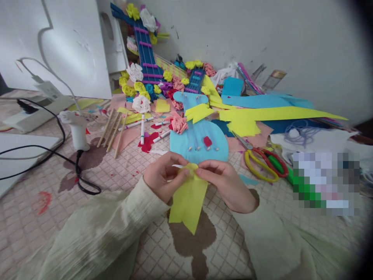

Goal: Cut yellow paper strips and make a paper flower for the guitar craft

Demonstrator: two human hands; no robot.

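Observation:
Between both hands hangs a yellow paper strip, gathered at its top and notched along its lower edge. My left hand pinches the gathered top from the left, and a thin white strip shows by its fingers. From the right, my right hand pinches the same end with thumb and fingers. Just beyond the fingertips lies a light blue guitar-shaped paper cutout with string lines, a red spot, a pink paper flower and a folded yellow paper piece on it.
Yellow-and-red scissors lie to the right. A white glue gun with a black cord stands left, near wooden sticks. Long yellow and blue paper strips lie behind. A dark blue paper guitar leans against the wall.

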